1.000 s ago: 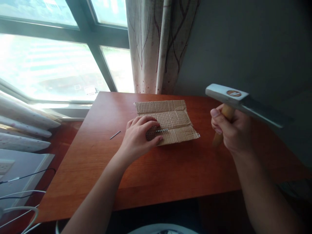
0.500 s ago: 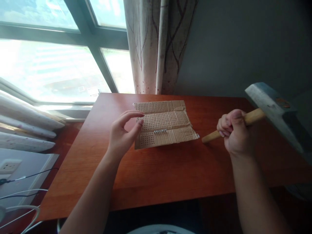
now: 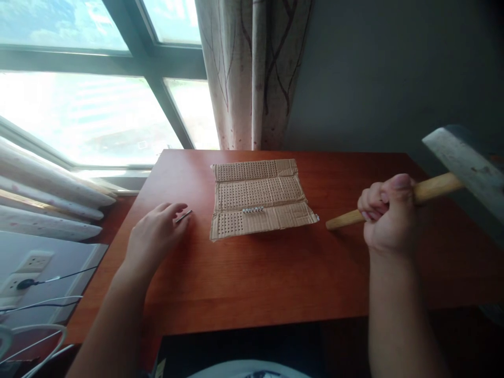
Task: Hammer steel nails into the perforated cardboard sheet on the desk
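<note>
A piece of brown cardboard (image 3: 271, 205) full of small holes lies on the reddish wooden table (image 3: 275, 273). A short row of nail heads (image 3: 252, 210) stands in its lower strip. My left hand (image 3: 154, 237) lies low over the table to the left of the cardboard, fingers stretched out, fingertips at a loose nail (image 3: 183, 216). My right hand (image 3: 388, 214) is fisted round the wooden handle of a hammer (image 3: 452, 173), held up at the right with its metal head toward the frame edge.
A window (image 3: 86, 105) and a patterned curtain (image 3: 252, 73) stand behind the table, with a grey wall at the right. Left of the table are a white surface with a power socket (image 3: 33, 260) and cables (image 3: 43, 304).
My left hand left the cardboard and moved left and down to the loose nail. The hammer in my right hand swung from level in front of me out to the right.
</note>
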`<state>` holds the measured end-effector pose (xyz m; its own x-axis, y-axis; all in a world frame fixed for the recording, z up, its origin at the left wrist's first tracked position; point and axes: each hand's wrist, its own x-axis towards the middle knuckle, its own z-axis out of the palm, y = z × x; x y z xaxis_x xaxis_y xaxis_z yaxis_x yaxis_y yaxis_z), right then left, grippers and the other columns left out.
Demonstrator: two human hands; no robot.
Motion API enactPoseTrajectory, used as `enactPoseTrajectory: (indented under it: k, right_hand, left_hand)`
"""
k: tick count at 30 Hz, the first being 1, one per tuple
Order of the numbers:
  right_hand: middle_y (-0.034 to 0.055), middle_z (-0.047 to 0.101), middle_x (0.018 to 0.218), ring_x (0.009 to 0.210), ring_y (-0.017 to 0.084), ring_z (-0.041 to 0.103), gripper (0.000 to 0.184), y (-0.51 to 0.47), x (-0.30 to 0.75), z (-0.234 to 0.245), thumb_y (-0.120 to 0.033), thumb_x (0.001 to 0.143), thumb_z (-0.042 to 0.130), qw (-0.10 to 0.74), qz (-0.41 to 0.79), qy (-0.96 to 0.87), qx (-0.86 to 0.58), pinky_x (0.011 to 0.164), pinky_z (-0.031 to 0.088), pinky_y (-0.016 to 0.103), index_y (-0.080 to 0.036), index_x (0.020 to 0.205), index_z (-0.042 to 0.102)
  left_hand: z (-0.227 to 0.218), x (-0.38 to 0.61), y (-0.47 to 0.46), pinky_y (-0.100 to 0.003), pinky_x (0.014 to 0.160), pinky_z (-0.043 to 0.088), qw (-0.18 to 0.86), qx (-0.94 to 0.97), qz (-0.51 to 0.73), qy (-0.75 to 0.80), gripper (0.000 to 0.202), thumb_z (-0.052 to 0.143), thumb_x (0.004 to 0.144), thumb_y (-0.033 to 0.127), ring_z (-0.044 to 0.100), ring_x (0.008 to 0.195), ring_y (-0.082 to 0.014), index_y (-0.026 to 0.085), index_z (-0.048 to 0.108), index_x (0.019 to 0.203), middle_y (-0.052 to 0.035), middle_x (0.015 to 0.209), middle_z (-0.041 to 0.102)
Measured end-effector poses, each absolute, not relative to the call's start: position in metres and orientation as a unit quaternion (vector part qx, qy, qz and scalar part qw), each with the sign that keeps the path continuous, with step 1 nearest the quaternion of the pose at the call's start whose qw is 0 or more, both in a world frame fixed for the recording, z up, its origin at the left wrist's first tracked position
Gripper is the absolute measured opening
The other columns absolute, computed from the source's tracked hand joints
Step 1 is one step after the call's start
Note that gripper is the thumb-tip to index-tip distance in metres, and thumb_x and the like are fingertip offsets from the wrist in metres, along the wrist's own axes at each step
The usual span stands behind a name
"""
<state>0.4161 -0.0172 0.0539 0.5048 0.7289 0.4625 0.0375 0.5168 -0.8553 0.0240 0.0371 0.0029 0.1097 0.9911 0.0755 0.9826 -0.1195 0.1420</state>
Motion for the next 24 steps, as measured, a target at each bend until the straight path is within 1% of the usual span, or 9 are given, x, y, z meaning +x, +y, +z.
enactPoseTrajectory:
  k: [4, 9, 11, 12, 14, 16, 18, 21, 24]
  right_hand:
    - [-0.0101, 0.027, 0.043, 0.033, 0.006, 0.022, 0.048, -0.017, 0.416, 0.054, -0.043, 0.086, 0.071, 0.752, 0.232, -0.438, -0.434, 0.035, 0.012, 0.026, -0.022, 0.057, 0.039]
    - [-0.0105, 0.028, 0.042, 0.033, 0.005, 0.023, 0.050, -0.017, 0.415, 0.052, -0.044, 0.085, 0.072, 0.751, 0.234, -0.439, -0.434, 0.035, 0.013, 0.025, -0.022, 0.056, 0.038]
    - [-0.0104, 0.029, 0.042, 0.033, 0.005, 0.023, 0.049, -0.018, 0.414, 0.052, -0.042, 0.085, 0.072, 0.751, 0.238, -0.438, -0.434, 0.035, 0.013, 0.024, -0.022, 0.056, 0.038]
    - [-0.0103, 0.029, 0.042, 0.033, 0.005, 0.023, 0.049, -0.018, 0.414, 0.052, -0.041, 0.085, 0.072, 0.751, 0.240, -0.437, -0.433, 0.035, 0.013, 0.025, -0.022, 0.056, 0.038]
    - [-0.0099, 0.029, 0.043, 0.034, 0.005, 0.023, 0.048, -0.018, 0.415, 0.052, -0.039, 0.085, 0.071, 0.753, 0.241, -0.437, -0.429, 0.035, 0.013, 0.025, -0.022, 0.056, 0.038]
    - [-0.0097, 0.029, 0.043, 0.034, 0.005, 0.022, 0.047, -0.018, 0.416, 0.051, -0.039, 0.086, 0.071, 0.754, 0.241, -0.438, -0.426, 0.035, 0.013, 0.025, -0.022, 0.056, 0.038]
    - [-0.0097, 0.030, 0.043, 0.034, 0.006, 0.022, 0.047, -0.017, 0.417, 0.050, -0.040, 0.086, 0.070, 0.752, 0.243, -0.438, -0.428, 0.034, 0.013, 0.025, -0.022, 0.057, 0.038]
    - [-0.0097, 0.029, 0.042, 0.034, 0.005, 0.022, 0.048, -0.016, 0.417, 0.050, -0.040, 0.087, 0.069, 0.747, 0.243, -0.442, -0.433, 0.034, 0.013, 0.025, -0.022, 0.056, 0.037]
    - [-0.0094, 0.029, 0.043, 0.035, 0.006, 0.023, 0.048, -0.015, 0.414, 0.050, -0.038, 0.088, 0.068, 0.742, 0.240, -0.449, -0.436, 0.035, 0.013, 0.025, -0.022, 0.056, 0.036]
  left_hand:
    - [0.002, 0.029, 0.037, -0.035, 0.061, 0.044, -0.011, 0.761, 0.005, 0.648, 0.039, 0.038, 0.097, 0.039, 0.069, 0.090, -0.0317, 0.021, 0.072, 0.106, -0.0134, 0.110, 0.070]
    - [-0.002, 0.035, 0.041, -0.034, 0.058, 0.044, -0.023, 0.763, -0.008, 0.645, 0.036, 0.040, 0.096, 0.034, 0.069, 0.082, -0.0300, 0.020, 0.072, 0.101, -0.0133, 0.101, 0.072]
    - [-0.004, 0.035, 0.042, -0.033, 0.061, 0.047, 0.004, 0.766, 0.053, 0.641, 0.029, 0.046, 0.093, 0.032, 0.069, 0.078, -0.0265, 0.020, 0.072, 0.098, -0.0107, 0.098, 0.073]
    - [-0.005, 0.035, 0.042, -0.033, 0.064, 0.049, 0.027, 0.763, 0.110, 0.636, 0.025, 0.050, 0.090, 0.031, 0.069, 0.076, -0.0242, 0.020, 0.071, 0.097, -0.0090, 0.096, 0.073]
    - [-0.002, 0.038, 0.041, -0.033, 0.068, 0.053, 0.092, 0.726, 0.274, 0.624, 0.018, 0.061, 0.086, 0.031, 0.068, 0.073, -0.0204, 0.020, 0.071, 0.094, -0.0056, 0.091, 0.073]
    - [0.006, 0.045, 0.038, -0.033, 0.072, 0.057, 0.173, 0.645, 0.443, 0.598, 0.017, 0.071, 0.081, 0.032, 0.069, 0.073, -0.0186, 0.020, 0.071, 0.093, -0.0027, 0.086, 0.072]
    - [0.019, 0.058, 0.034, -0.033, 0.076, 0.059, 0.255, 0.579, 0.540, 0.555, 0.016, 0.077, 0.079, 0.030, 0.070, 0.077, -0.0176, 0.023, 0.070, 0.091, -0.0001, 0.085, 0.073]
    - [0.040, 0.084, 0.030, -0.031, 0.073, 0.060, 0.315, 0.586, 0.566, 0.487, 0.015, 0.082, 0.076, 0.026, 0.070, 0.075, -0.0162, 0.022, 0.072, 0.086, -0.0003, 0.082, 0.074]
    - [0.053, 0.110, 0.030, -0.029, 0.071, 0.059, 0.339, 0.669, 0.494, 0.440, 0.012, 0.080, 0.078, 0.025, 0.071, 0.074, -0.0162, 0.018, 0.073, 0.085, -0.0028, 0.080, 0.075]
